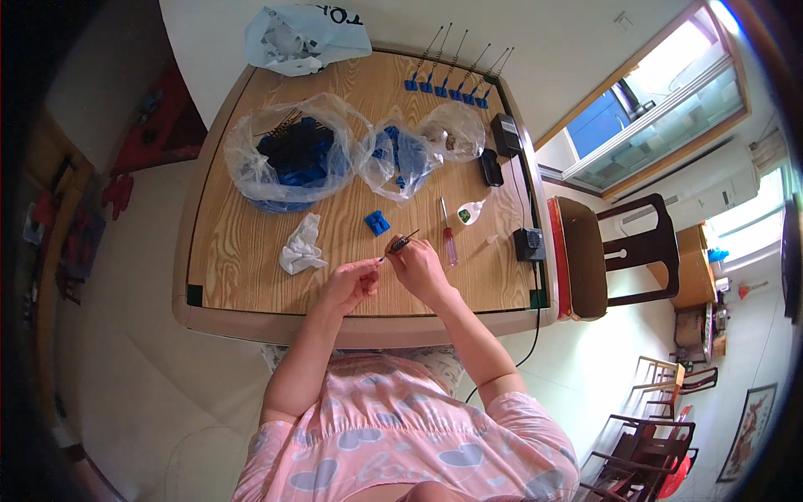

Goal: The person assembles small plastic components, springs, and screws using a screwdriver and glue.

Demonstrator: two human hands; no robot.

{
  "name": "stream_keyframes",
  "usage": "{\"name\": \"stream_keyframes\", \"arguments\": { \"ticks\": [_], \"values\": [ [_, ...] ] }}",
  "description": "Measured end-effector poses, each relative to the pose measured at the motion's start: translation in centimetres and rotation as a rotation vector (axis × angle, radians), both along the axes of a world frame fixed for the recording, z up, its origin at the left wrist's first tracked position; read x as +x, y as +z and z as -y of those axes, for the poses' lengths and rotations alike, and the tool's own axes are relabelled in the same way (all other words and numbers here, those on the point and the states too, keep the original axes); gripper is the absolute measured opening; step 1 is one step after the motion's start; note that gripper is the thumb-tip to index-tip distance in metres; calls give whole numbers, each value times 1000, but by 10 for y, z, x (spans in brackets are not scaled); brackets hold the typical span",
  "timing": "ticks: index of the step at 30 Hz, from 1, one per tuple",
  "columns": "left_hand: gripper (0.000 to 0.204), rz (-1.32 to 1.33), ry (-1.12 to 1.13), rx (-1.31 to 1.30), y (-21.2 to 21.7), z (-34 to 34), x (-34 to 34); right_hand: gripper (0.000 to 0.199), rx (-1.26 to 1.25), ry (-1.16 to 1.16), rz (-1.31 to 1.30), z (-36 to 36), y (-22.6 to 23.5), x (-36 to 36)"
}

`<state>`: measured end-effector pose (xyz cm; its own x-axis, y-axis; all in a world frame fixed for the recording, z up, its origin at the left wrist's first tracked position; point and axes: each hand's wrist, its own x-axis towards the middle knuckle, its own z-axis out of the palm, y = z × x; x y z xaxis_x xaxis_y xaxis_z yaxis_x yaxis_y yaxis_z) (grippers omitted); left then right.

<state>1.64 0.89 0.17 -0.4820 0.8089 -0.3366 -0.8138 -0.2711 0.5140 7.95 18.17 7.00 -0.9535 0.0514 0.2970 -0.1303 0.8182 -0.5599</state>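
My right hand (421,269) is closed around a thin black rod with a coiled spring section (401,243), its tip pointing up and to the right. Close beside it, my left hand (353,284) pinches a tiny dark blue piece (381,259), partly hidden by the fingertips. Just beyond the hands lies a blue plastic block (377,222). To the right are a screwdriver (451,243) with a red and clear handle and a small white squeeze bottle (471,212). A crumpled white tissue (302,245) rests on the left.
Plastic bags hold black rods with blue parts (297,155), blue pieces (397,159) and small bits (452,131). Several blue bases with upright coiled rods (442,90) line the back right. A black adapter (529,244) with a cable sits at the wooden table's (242,293) right edge.
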Motion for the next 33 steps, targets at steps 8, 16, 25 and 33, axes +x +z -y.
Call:
{"name": "stream_keyframes", "arguments": {
  "ticks": [8, 16, 25, 33],
  "values": [
    [17, 183, 55, 59, 11, -1, 7, 12, -7, -21, 23, 1, 3, 1],
    [16, 174, 60, 116, 14, 0, 10, 11, 1, -41, 7, 5, 5, -1],
    [18, 110, 73, 80, 20, 5, 14, 11, 46, -57, 28, 6, 3, 0],
    [26, -1059, 457, -728, 45, 47, -8, 11, 50, -45, 42, 3, 1, -2]
  ]
}}
